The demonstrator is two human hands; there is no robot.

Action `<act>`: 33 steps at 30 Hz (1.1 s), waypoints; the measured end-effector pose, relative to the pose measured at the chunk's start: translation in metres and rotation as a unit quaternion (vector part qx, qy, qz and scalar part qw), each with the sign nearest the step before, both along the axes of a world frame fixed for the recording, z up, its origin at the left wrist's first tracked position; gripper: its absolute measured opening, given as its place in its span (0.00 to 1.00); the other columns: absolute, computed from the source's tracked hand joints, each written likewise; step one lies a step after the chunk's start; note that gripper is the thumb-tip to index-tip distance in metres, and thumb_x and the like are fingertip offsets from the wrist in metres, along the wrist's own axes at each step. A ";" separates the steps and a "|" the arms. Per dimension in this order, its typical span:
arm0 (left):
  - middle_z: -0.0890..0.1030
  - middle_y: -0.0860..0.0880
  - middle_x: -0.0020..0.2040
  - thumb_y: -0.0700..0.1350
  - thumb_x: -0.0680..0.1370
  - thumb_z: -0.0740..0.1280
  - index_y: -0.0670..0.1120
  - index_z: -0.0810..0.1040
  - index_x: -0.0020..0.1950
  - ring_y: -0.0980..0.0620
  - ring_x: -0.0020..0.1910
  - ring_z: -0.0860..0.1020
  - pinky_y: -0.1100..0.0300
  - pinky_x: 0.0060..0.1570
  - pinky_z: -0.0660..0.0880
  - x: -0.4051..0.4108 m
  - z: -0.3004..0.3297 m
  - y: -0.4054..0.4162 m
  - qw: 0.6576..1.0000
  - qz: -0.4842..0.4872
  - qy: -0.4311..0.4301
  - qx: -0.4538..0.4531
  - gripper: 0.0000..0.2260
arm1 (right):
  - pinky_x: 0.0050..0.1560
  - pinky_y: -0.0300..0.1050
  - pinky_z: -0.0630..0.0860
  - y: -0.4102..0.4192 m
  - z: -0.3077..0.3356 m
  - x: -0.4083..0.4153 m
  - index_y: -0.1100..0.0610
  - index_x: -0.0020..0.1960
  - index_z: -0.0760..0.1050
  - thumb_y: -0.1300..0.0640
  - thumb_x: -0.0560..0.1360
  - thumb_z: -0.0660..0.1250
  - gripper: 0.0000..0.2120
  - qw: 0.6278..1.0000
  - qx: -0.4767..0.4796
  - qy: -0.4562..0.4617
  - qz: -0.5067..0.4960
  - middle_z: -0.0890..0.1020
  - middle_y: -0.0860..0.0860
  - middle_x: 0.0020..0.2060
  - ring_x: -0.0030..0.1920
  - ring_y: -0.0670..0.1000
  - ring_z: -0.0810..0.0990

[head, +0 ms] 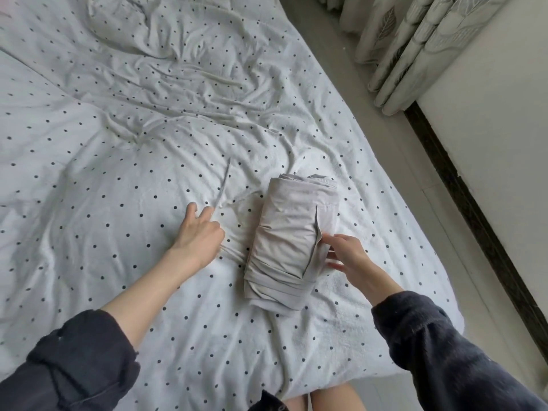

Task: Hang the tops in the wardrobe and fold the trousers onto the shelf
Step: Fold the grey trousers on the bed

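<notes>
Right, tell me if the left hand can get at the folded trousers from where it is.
Probably yes. The left hand rests open on the bedsheet just beside the folded trousers, with nothing between them but sheet. The right hand touches their other edge, out of the way.

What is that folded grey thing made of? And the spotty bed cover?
The folded trousers look like thin woven cloth, maybe cotton: matte beige-grey, with crisp flat folds and a stitched seam. The spotty bed cover looks like soft cotton too: matte white with dark dots, crumpled into many fine wrinkles.
</notes>
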State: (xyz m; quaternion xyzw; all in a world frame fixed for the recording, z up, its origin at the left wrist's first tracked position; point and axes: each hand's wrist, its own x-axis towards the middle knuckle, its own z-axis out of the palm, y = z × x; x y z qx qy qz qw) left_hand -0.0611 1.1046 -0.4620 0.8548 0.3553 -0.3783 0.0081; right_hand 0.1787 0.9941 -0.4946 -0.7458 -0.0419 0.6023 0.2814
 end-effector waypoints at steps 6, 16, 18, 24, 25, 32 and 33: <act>0.75 0.54 0.52 0.62 0.77 0.58 0.55 0.77 0.40 0.51 0.65 0.64 0.47 0.64 0.54 0.047 0.045 0.015 0.990 0.058 -0.105 -0.071 0.16 | 0.47 0.46 0.73 0.004 0.006 0.003 0.59 0.40 0.74 0.58 0.76 0.66 0.07 1.000 -0.002 0.014 0.007 0.79 0.53 0.40 0.41 0.51 0.78; 0.81 0.54 0.44 0.60 0.78 0.60 0.52 0.80 0.45 0.51 0.50 0.78 0.54 0.58 0.71 0.143 0.034 0.004 0.843 0.250 -0.390 -0.274 0.15 | 0.49 0.45 0.75 -0.013 -0.001 0.015 0.57 0.47 0.76 0.52 0.80 0.59 0.11 0.993 0.057 0.090 0.043 0.81 0.52 0.44 0.46 0.52 0.79; 0.82 0.52 0.53 0.56 0.79 0.61 0.50 0.80 0.56 0.53 0.53 0.78 0.57 0.58 0.73 0.135 0.036 0.007 0.801 0.275 -0.442 -0.294 0.15 | 0.49 0.45 0.75 -0.015 -0.001 0.015 0.59 0.52 0.77 0.52 0.81 0.58 0.13 0.993 0.063 0.093 0.042 0.81 0.53 0.47 0.48 0.53 0.80; 0.76 0.45 0.62 0.40 0.77 0.67 0.40 0.72 0.66 0.49 0.61 0.75 0.62 0.60 0.70 0.049 -0.007 0.004 0.739 0.474 -0.421 -0.226 0.18 | 0.46 0.43 0.76 -0.015 0.000 0.012 0.58 0.43 0.71 0.56 0.80 0.59 0.09 0.993 0.066 0.090 0.025 0.77 0.55 0.44 0.42 0.51 0.78; 0.75 0.45 0.64 0.40 0.76 0.68 0.39 0.70 0.68 0.49 0.61 0.74 0.63 0.59 0.70 0.038 -0.014 -0.002 0.725 0.499 -0.381 -0.283 0.21 | 0.46 0.43 0.76 -0.015 -0.001 0.012 0.57 0.41 0.70 0.57 0.80 0.60 0.09 0.994 0.068 0.087 0.022 0.76 0.55 0.43 0.41 0.51 0.77; 0.81 0.46 0.54 0.45 0.70 0.75 0.39 0.76 0.61 0.53 0.54 0.79 0.60 0.57 0.75 0.024 -0.043 -0.009 0.619 0.578 -0.358 -0.394 0.22 | 0.40 0.40 0.77 -0.019 -0.005 0.012 0.58 0.43 0.69 0.59 0.78 0.63 0.06 0.994 0.069 0.083 0.003 0.74 0.55 0.38 0.37 0.50 0.75; 0.82 0.46 0.52 0.43 0.73 0.72 0.39 0.78 0.59 0.53 0.51 0.80 0.62 0.53 0.77 0.025 -0.045 -0.007 0.604 0.587 -0.358 -0.403 0.16 | 0.40 0.40 0.77 -0.020 -0.006 0.011 0.58 0.42 0.69 0.59 0.78 0.64 0.07 0.994 0.067 0.084 0.000 0.74 0.55 0.38 0.36 0.50 0.74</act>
